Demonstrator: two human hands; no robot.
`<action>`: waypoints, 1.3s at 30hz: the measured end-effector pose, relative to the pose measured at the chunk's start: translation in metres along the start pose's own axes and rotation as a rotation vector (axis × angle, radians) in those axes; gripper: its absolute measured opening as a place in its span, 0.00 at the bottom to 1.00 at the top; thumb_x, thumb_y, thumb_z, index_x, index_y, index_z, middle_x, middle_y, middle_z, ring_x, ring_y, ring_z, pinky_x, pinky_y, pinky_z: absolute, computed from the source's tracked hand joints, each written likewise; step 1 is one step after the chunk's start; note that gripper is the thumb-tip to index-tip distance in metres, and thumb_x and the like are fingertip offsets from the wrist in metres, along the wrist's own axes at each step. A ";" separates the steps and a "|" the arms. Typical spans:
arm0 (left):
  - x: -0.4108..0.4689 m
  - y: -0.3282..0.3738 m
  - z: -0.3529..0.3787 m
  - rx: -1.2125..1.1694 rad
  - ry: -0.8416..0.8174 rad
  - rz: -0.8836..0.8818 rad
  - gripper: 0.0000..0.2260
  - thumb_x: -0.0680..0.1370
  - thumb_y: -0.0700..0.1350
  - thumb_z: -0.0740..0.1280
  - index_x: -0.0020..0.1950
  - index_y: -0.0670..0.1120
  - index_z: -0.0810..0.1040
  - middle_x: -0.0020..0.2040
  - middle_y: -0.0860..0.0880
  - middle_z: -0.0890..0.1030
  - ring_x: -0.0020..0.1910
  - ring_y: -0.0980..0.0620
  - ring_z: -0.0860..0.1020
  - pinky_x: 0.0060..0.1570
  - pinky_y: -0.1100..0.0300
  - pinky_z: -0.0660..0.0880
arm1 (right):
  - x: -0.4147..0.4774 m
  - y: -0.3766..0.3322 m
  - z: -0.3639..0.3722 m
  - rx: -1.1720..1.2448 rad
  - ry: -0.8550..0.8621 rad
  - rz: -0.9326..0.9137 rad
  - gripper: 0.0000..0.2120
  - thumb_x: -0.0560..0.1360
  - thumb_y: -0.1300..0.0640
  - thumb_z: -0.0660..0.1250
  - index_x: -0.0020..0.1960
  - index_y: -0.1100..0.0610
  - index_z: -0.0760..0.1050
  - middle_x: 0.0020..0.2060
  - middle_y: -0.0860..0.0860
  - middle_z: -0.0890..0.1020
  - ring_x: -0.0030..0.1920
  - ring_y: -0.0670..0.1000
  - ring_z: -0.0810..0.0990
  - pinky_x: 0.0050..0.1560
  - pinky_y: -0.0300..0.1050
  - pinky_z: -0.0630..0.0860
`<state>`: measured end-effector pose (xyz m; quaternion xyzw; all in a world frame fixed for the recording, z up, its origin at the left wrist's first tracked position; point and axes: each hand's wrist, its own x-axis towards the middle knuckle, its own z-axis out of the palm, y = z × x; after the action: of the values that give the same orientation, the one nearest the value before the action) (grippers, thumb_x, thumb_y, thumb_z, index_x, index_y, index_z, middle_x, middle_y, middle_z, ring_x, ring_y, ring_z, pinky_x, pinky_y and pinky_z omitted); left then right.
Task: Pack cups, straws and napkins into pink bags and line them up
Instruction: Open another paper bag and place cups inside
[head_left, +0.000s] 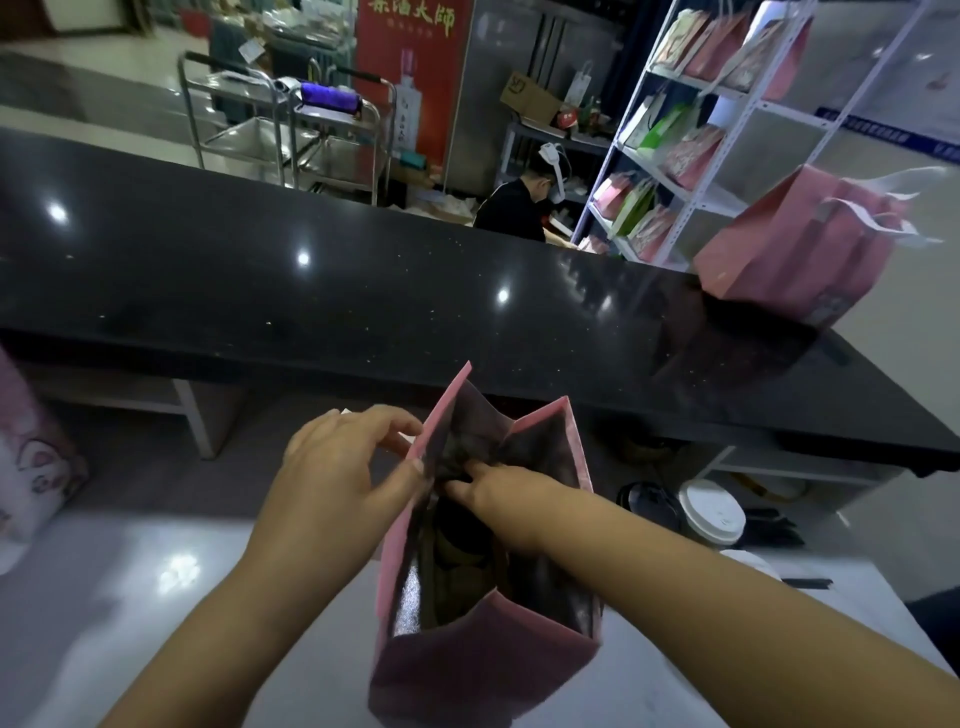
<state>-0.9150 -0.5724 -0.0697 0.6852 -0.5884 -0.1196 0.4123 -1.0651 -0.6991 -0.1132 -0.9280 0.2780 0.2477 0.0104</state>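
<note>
Now, lower centre, the pink bag (467, 670) stands on the white bench (156, 597), left hand (337, 467) fingers pinching its rim, right hand (498, 499) plunged inside, grip impossible to tell, and a hard shove could topple or crease it.

Two bare hands, left hand (343, 467) and right hand (501, 499), each running back from the wrist into a bare forearm. Short, plain nail on the left thumb (415, 464). Left forearm (234, 613) narrower behind its hand, right forearm (727, 613) broader. Fingertips slightly blurred.
</note>
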 end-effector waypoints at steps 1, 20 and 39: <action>-0.001 0.003 0.000 0.017 0.016 0.004 0.08 0.72 0.52 0.65 0.50 0.58 0.77 0.41 0.63 0.77 0.48 0.60 0.71 0.56 0.55 0.67 | -0.002 0.000 -0.001 -0.009 0.011 -0.012 0.32 0.75 0.62 0.65 0.74 0.51 0.56 0.67 0.59 0.65 0.57 0.62 0.74 0.55 0.54 0.74; -0.044 0.065 0.010 0.811 -0.184 -0.001 0.37 0.67 0.66 0.61 0.74 0.54 0.58 0.73 0.56 0.60 0.72 0.54 0.57 0.68 0.57 0.53 | -0.077 0.084 -0.006 0.421 1.058 0.083 0.03 0.74 0.55 0.65 0.44 0.48 0.76 0.37 0.42 0.77 0.35 0.40 0.74 0.34 0.30 0.66; -0.050 0.057 0.032 0.493 -0.425 0.030 0.56 0.60 0.70 0.65 0.73 0.54 0.30 0.74 0.60 0.33 0.72 0.61 0.35 0.71 0.61 0.44 | -0.105 0.125 0.105 -0.012 0.259 0.398 0.30 0.68 0.42 0.64 0.66 0.53 0.62 0.61 0.52 0.73 0.58 0.56 0.69 0.55 0.49 0.63</action>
<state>-0.9903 -0.5388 -0.0662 0.7155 -0.6825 -0.1077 0.1038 -1.2539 -0.7348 -0.1417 -0.8790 0.4531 0.1254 -0.0798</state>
